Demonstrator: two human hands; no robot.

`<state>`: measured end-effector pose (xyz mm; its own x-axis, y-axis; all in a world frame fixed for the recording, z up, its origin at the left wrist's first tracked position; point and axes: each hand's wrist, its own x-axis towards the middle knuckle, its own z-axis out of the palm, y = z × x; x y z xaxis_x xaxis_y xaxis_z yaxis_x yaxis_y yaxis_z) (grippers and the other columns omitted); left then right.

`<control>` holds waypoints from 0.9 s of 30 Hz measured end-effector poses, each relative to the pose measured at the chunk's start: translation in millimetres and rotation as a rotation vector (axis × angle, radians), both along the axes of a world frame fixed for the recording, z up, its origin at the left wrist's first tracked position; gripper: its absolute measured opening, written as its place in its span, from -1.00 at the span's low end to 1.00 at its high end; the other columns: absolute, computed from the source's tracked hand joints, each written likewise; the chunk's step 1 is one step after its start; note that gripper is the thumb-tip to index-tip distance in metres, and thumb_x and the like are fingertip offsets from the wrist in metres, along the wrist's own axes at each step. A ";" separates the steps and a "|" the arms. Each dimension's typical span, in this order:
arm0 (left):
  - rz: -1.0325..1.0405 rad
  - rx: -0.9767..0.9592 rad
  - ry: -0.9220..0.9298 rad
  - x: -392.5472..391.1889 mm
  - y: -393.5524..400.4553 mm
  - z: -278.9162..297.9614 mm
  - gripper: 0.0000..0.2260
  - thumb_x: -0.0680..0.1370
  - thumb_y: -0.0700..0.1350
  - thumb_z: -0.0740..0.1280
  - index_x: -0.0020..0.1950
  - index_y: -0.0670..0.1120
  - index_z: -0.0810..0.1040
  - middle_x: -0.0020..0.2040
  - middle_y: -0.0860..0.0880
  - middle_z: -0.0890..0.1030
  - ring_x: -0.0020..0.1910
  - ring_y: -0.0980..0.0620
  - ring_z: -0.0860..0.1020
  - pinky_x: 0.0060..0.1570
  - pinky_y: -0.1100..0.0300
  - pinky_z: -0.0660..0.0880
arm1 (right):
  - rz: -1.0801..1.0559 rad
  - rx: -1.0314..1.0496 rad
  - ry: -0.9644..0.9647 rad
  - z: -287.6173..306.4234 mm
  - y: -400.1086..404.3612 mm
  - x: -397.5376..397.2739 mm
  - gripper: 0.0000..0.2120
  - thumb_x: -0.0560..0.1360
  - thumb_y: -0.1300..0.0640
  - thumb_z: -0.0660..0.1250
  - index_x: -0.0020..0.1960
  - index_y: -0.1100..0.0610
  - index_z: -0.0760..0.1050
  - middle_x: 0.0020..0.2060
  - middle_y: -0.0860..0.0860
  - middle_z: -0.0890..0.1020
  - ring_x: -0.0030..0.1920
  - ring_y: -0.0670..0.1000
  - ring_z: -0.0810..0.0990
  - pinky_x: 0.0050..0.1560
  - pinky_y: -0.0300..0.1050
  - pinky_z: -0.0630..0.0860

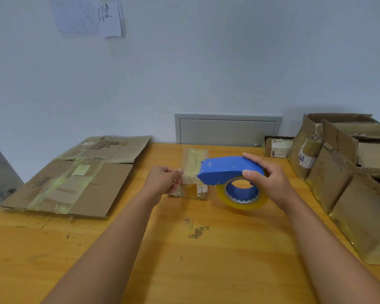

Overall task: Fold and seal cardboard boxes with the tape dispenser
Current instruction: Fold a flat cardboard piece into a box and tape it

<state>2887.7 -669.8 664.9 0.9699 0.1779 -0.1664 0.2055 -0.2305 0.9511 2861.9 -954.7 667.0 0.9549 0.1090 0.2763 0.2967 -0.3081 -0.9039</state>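
Blue plastic fills my right hand (270, 181): I see its fingers curled over the rear of the tape dispenser (226, 171), thumb on the near side, with the yellowish roll of tape (242, 194) hanging under the housing and lifted off the surface (184, 249). The nose of the dispenser sits against the top of the small box (193, 174), which stands near the middle of the surface and is already wrapped in strips of pale tape. My left hand (166, 181) is at the left side of that box, fingers curled and pinching at its upper edge; I cannot tell whether they hold a loose tape end or the cardboard itself. Both forearms reach in from the lower edge of the view. Left of the hands, well apart from the small box, two flattened boxes (75, 178) lie flat, one behind the other, both streaked with old tape. On the right, a row of assembled boxes (338, 178) runs along the edge of the surface, some with open tops and torn flaps. Behind the dispenser, near the wall, sits a small parcel (278, 148) with a printed label. A grey panel (227, 130) is set into the wall just above the back of the surface, and sheets of paper (88, 15) with handwriting hang higher up on the left. The wood shows dark scuffs in front of my arms.
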 end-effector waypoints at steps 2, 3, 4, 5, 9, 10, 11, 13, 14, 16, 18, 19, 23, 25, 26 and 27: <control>0.009 0.103 0.032 2.5 4.5 -1.7 -0.63 0.53 0.06 0.45 0.11 -0.19 0.49 -0.07 -0.12 0.66 -0.26 0.03 0.57 -0.29 0.19 0.58 | -0.005 0.002 0.003 -0.5 1.0 1.1 -0.36 0.24 -0.32 0.38 0.31 -0.22 0.49 0.22 -0.25 0.53 0.17 -0.10 0.56 0.17 -0.10 0.54; 0.017 0.220 0.039 2.9 5.8 -2.9 -0.56 0.50 0.15 0.44 0.15 -0.14 0.45 -0.01 -0.08 0.64 -0.17 0.02 0.59 -0.22 0.15 0.59 | -0.007 0.000 0.003 -0.4 1.0 1.6 -0.37 0.24 -0.33 0.38 0.30 -0.24 0.49 0.22 -0.24 0.53 0.17 -0.09 0.55 0.17 -0.10 0.53; 0.032 0.357 0.023 1.9 5.8 -3.7 -0.52 0.49 0.22 0.42 0.20 -0.08 0.43 0.03 -0.02 0.59 -0.07 0.02 0.57 -0.15 0.12 0.57 | -0.009 -0.004 0.002 -0.4 0.9 2.2 -0.37 0.24 -0.33 0.38 0.30 -0.25 0.49 0.23 -0.23 0.53 0.18 -0.08 0.55 0.18 -0.09 0.53; 0.062 0.470 -0.029 -0.4 4.4 -5.3 -0.51 0.49 0.25 0.39 0.24 -0.05 0.43 0.06 0.02 0.54 0.00 0.03 0.54 -0.10 0.12 0.53 | -0.011 -0.008 0.001 -0.5 0.9 2.6 -0.37 0.24 -0.33 0.38 0.30 -0.24 0.49 0.23 -0.22 0.53 0.18 -0.07 0.55 0.18 -0.09 0.52; 0.131 0.485 -0.408 -18.4 -9.4 -11.7 -0.73 0.64 0.00 0.25 0.27 -0.08 0.55 0.14 0.01 0.59 0.10 0.09 0.52 0.01 0.22 0.46 | -0.013 0.002 -0.002 -1.4 2.6 2.6 -0.37 0.25 -0.31 0.39 0.31 -0.21 0.50 0.22 -0.22 0.54 0.14 -0.07 0.57 0.14 -0.10 0.53; 0.109 0.427 -0.423 -24.5 -15.0 -11.8 -0.75 0.66 -0.07 0.21 0.29 -0.08 0.55 0.12 0.04 0.60 0.06 0.14 0.52 0.00 0.26 0.45 | -0.015 0.006 -0.004 -1.7 2.8 2.5 -0.39 0.27 -0.28 0.40 0.31 -0.20 0.50 0.21 -0.24 0.54 0.12 -0.09 0.58 0.13 -0.10 0.54; 0.084 0.356 -0.405 -31.0 -20.9 -11.9 -0.74 0.67 -0.12 0.18 0.31 -0.05 0.53 0.07 0.11 0.59 0.00 0.25 0.51 -0.04 0.32 0.44 | -0.019 0.011 -0.003 -2.2 2.8 2.5 -0.42 0.30 -0.24 0.42 0.31 -0.19 0.50 0.20 -0.25 0.54 0.10 -0.12 0.58 0.12 -0.09 0.55; 0.045 0.224 -0.361 -40.5 -29.7 -16.0 -0.72 0.67 -0.17 0.14 0.34 0.05 0.48 -0.06 0.32 0.49 -0.13 0.46 0.46 -0.17 0.47 0.37 | -0.031 0.028 0.003 -4.1 2.1 3.1 -0.48 0.36 -0.13 0.41 0.32 -0.15 0.50 0.19 -0.25 0.55 0.07 -0.13 0.59 0.14 -0.04 0.57; 0.031 0.182 -0.354 -42.6 -32.5 -20.1 -0.71 0.68 -0.18 0.13 0.35 0.08 0.46 -0.11 0.37 0.45 -0.20 0.54 0.44 -0.20 0.48 0.37 | -0.037 0.032 0.007 -5.5 1.4 3.7 -0.47 0.37 -0.11 0.40 0.34 -0.13 0.50 0.20 -0.24 0.55 0.07 -0.12 0.59 0.15 -0.02 0.58; -0.004 0.150 -0.365 -46.4 -33.8 -24.3 -0.68 0.68 -0.17 0.15 0.41 0.06 0.42 -0.10 0.39 0.47 -0.25 0.58 0.42 -0.17 0.43 0.37 | -0.044 0.029 0.012 -8.1 1.0 3.5 -0.43 0.37 -0.14 0.41 0.37 -0.09 0.50 0.22 -0.23 0.55 0.09 -0.09 0.59 0.16 0.01 0.58; -0.074 0.243 -0.387 -46.6 -32.0 -26.9 -0.59 0.66 -0.15 0.20 0.51 0.05 0.33 0.19 0.28 0.51 -0.03 0.50 0.44 -0.04 0.42 0.36 | -0.044 0.029 0.011 -9.8 2.0 2.6 -0.34 0.32 -0.24 0.41 0.39 -0.09 0.49 0.22 -0.22 0.54 0.12 -0.06 0.58 0.15 0.00 0.57; -0.114 0.347 -0.392 -45.5 -30.9 -28.3 -0.53 0.63 -0.15 0.24 0.54 0.06 0.27 0.37 0.19 0.44 0.17 0.40 0.42 0.07 0.39 0.32 | -0.045 0.034 0.010 -9.9 3.0 2.1 -0.30 0.28 -0.28 0.40 0.39 -0.09 0.49 0.22 -0.22 0.54 0.13 -0.06 0.58 0.15 -0.01 0.57; -0.213 0.613 -0.412 -32.4 -22.6 -35.0 -0.44 0.59 -0.03 0.34 0.56 0.10 0.24 0.62 0.09 0.07 0.54 0.11 0.16 0.23 0.29 0.21 | -0.057 0.064 -0.005 -10.6 10.8 2.7 -0.40 0.34 -0.23 0.44 0.35 -0.12 0.49 0.22 -0.24 0.52 0.16 -0.10 0.56 0.15 -0.13 0.52; -0.234 0.636 -0.416 -24.8 -16.3 -34.6 -0.46 0.58 0.01 0.36 0.53 0.08 0.29 0.62 0.08 0.04 0.54 0.09 0.16 0.27 0.27 0.21 | -0.063 0.070 -0.009 -12.3 15.1 2.9 -0.54 0.47 -0.06 0.48 0.33 -0.14 0.47 0.22 -0.25 0.51 0.21 -0.16 0.53 0.15 -0.23 0.47; -0.233 0.704 -0.441 -21.7 -14.0 -35.6 -0.48 0.58 0.04 0.35 0.52 0.06 0.31 0.63 0.06 0.02 0.56 0.07 0.12 0.35 0.23 0.19 | -0.068 0.071 -0.009 -13.0 16.3 3.1 -0.57 0.50 0.01 0.45 0.34 -0.14 0.46 0.21 -0.25 0.51 0.21 -0.20 0.51 0.14 -0.25 0.45; -0.227 0.802 -0.495 -19.7 -13.3 -36.6 -0.49 0.58 0.07 0.33 0.50 0.04 0.32 0.63 0.03 0.01 0.58 0.04 0.05 0.46 0.17 0.10 | -0.076 0.071 -0.008 -13.7 16.8 3.2 -0.58 0.52 0.04 0.42 0.35 -0.13 0.46 0.21 -0.25 0.50 0.19 -0.22 0.51 0.15 -0.25 0.44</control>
<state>2868.0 -683.2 628.3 0.9226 -0.1400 0.3594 -0.3058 -0.8334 0.4604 2865.1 -937.9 653.3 0.9575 0.0162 0.2879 0.2818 -0.2652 -0.9221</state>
